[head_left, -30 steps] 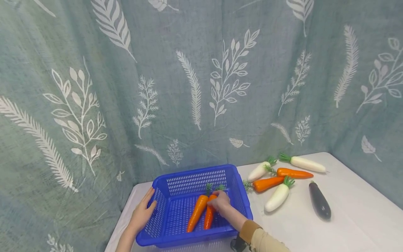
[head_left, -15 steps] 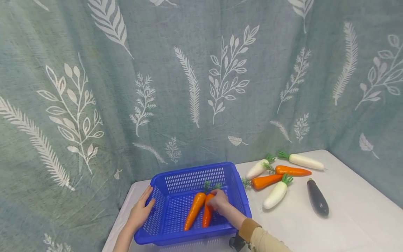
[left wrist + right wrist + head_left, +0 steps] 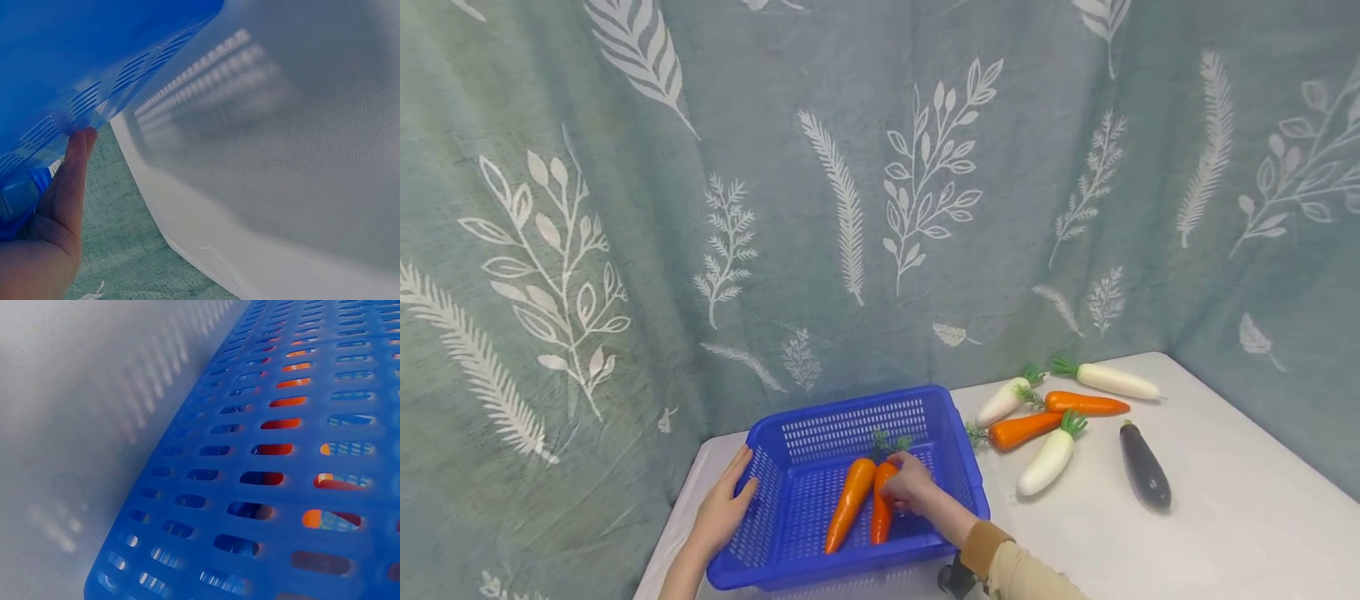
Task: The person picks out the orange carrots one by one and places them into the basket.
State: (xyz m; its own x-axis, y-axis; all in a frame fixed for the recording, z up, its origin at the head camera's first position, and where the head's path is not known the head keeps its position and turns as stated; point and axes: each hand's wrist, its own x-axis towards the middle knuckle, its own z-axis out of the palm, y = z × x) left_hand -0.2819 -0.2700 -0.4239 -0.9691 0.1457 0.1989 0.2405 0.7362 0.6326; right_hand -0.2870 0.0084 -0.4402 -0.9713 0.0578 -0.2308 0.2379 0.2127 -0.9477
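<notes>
In the head view, a blue slotted basket (image 3: pixel 853 419) stands on the white table, with two orange carrots in it. My right hand (image 3: pixel 908 483) reaches inside and grips the right-hand carrot (image 3: pixel 882 521) near its leafy top. Beside that one lies the other carrot (image 3: pixel 850 504), tilted the same way. My left hand (image 3: pixel 724 507) lies against the basket's left side, fingers straight, thumb over the rim. The left wrist view shows its fingertips (image 3: pixel 78 140) touching the slotted wall. Through the slots in the right wrist view, orange carrot (image 3: pixel 289 402) shows; the right hand's fingers are hidden there.
On the table (image 3: pixel 1217 508) right of the basket lie two more carrots (image 3: pixel 1025 431), several white radishes (image 3: pixel 1047 464) and a dark eggplant (image 3: pixel 1145 468). A patterned green curtain (image 3: pixel 820 217) hangs behind and along both sides of the table.
The head view has shifted a little, so everything sits slightly further left. Both hands keep their places on the basket and the carrot.
</notes>
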